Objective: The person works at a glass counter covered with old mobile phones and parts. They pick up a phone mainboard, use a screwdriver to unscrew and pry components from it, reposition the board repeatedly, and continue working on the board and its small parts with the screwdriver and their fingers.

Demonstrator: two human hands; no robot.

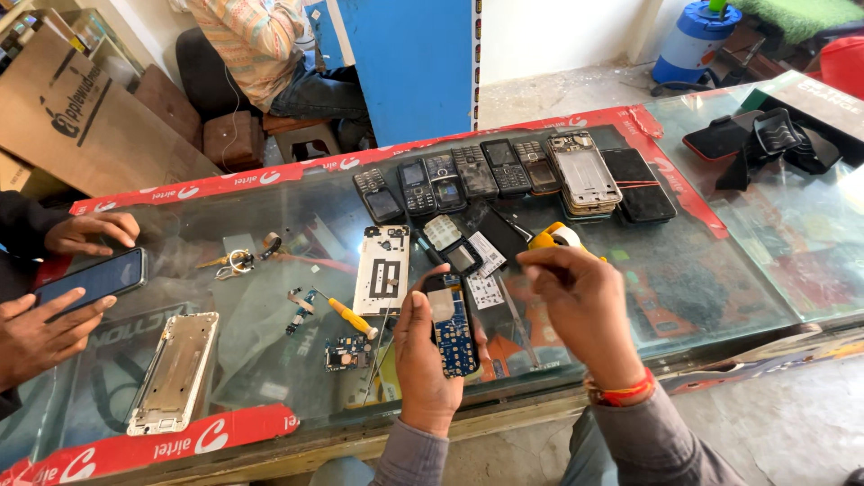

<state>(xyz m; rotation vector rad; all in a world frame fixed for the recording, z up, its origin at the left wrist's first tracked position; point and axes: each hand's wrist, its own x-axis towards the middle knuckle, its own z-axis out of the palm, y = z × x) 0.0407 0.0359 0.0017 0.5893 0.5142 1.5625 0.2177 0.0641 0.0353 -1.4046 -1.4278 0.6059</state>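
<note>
Left hand (423,355) grips an opened phone (453,326) — right hand (576,301) pinches above it, anything pinched hidden.

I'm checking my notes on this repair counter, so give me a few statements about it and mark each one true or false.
1. The left hand holds an opened phone with a blue circuit board showing. True.
2. The right hand grips the yellow-handled screwdriver. False: the screwdriver lies on the glass counter, left of both hands.
3. A row of keypad phones lies along the far edge of the counter. True.
4. The silver phone frame at the left stands upright. False: it lies flat on the glass.
5. Another person's hand at the left rests by a dark smartphone. True.
</note>
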